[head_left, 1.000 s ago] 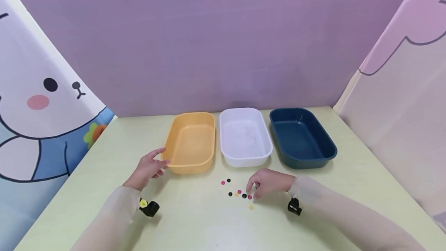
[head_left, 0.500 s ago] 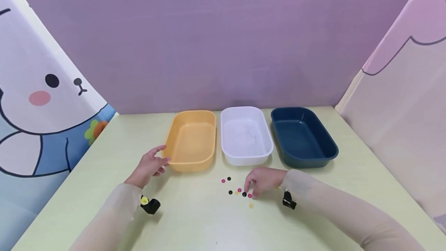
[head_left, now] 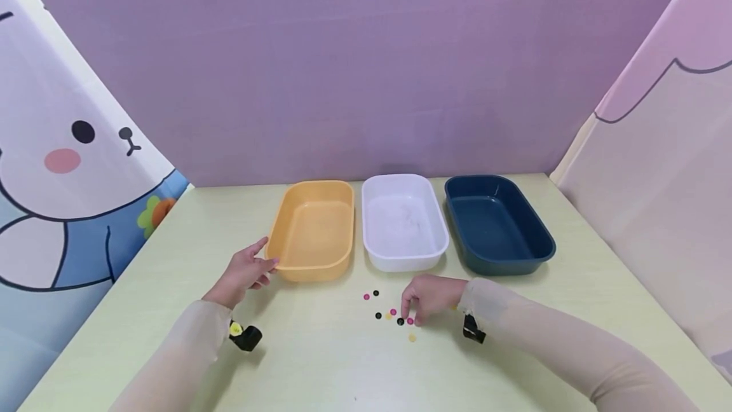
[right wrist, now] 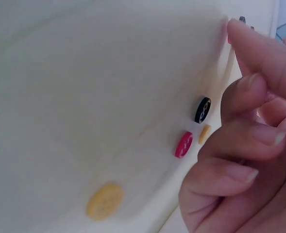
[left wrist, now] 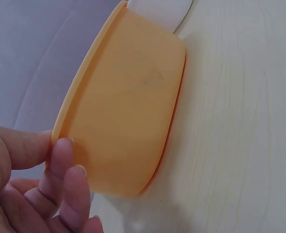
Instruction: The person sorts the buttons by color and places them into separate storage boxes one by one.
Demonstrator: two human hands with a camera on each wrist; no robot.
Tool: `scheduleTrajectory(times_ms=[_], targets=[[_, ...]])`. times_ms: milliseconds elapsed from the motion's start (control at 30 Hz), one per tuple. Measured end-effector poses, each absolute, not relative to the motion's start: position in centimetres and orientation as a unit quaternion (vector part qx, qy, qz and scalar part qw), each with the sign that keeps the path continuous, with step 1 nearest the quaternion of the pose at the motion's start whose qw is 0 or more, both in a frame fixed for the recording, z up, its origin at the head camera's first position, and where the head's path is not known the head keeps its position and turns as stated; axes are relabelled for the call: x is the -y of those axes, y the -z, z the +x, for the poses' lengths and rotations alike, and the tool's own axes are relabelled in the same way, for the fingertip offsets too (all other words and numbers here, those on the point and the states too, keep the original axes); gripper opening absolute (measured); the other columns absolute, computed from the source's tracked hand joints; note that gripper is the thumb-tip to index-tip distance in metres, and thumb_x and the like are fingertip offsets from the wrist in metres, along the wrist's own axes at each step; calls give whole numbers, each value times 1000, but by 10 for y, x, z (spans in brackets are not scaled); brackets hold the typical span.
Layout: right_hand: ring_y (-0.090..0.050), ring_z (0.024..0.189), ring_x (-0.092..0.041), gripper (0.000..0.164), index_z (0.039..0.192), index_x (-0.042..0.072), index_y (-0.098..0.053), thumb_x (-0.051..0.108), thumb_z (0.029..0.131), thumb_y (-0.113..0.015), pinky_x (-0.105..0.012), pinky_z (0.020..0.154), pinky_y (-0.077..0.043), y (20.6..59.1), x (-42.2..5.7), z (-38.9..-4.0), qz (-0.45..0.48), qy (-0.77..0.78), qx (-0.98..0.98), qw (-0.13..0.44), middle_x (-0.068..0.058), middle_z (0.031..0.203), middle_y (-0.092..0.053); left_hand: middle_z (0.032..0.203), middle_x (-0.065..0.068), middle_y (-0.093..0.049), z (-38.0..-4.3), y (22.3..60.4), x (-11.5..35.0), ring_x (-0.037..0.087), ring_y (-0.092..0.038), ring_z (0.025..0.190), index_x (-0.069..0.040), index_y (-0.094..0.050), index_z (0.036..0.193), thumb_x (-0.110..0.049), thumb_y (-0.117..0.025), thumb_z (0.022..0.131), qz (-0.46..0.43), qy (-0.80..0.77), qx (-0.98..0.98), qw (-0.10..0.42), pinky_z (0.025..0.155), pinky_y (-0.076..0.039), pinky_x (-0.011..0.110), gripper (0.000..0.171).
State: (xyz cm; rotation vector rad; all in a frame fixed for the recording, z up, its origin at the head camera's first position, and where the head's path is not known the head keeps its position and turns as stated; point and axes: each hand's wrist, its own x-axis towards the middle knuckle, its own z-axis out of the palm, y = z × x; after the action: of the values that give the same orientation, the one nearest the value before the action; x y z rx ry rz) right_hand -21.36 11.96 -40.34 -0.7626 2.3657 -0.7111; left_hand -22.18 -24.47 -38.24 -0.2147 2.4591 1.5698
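My left hand [head_left: 243, 273] pinches the near left corner of the orange plastic tray [left wrist: 121, 111], with its thumb at the rim and fingertips against the outer wall. My right hand [head_left: 434, 295] is low over small round buttons, palm down. Its index fingertip lies between a black button [head_left: 400, 322] and a pink button [head_left: 410, 321], with a gap between index finger and thumb. In the right wrist view, its other fingers are curled loosely. On the table under the hand are another black button [right wrist: 202, 110], a pink button [right wrist: 183, 144] and a yellow button [right wrist: 105, 201].
A white tray [head_left: 405, 264] and a dark blue tray [head_left: 503, 267] stand right of the orange one, before a purple backdrop [head_left: 366, 68]. Several more buttons lie left of my right hand, including a black button [head_left: 375, 293]. Another yellow button [head_left: 412, 338] lies nearer me.
My right hand has shifted slightly left among the buttons. The black button by its index fingertip has slid a little towards me. My left hand has stayed at the orange tray.
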Motion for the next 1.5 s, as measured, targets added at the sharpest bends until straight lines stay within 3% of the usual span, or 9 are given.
scheduleTrajectory(times_ms=[233,867,1200,1500], targets=[[-41,62,-8,21,75,12,-70,-8,72,-75,-20,58,-36,405,-122,-214,-308,279,-867,277,7,67,-53,71,-5,-63,-222,380,244,12,-53,57,-2,-16,152,-11,-57,95,-75,-529,-838,108,58,-42,26,71],[-40,64,-5,23,81,18,-62,-4,82,-68,-19,63,-38,404,-124,-213,-406,174,-864,243,12,72,-51,71,-4,-62,-222,379,244,12,-53,57,-3,-15,152,-12,-57,95,-75,-525,-840,110,57,-42,26,71],[-42,67,-4,22,82,18,-61,-4,83,-66,-17,65,-40,407,-126,-212,-418,172,-862,231,14,78,-56,72,-3,-62,-221,380,244,13,-53,58,-3,-15,152,-13,-57,96,-79,-524,-840,113,58,-41,26,71],[-45,68,-3,22,81,17,-59,-4,84,-65,-18,67,-42,406,-127,-212,-412,192,-857,242,13,74,-56,72,-3,-62,-222,381,244,13,-53,59,-2,-14,152,-13,-57,96,-78,-522,-842,112,59,-42,27,71]])
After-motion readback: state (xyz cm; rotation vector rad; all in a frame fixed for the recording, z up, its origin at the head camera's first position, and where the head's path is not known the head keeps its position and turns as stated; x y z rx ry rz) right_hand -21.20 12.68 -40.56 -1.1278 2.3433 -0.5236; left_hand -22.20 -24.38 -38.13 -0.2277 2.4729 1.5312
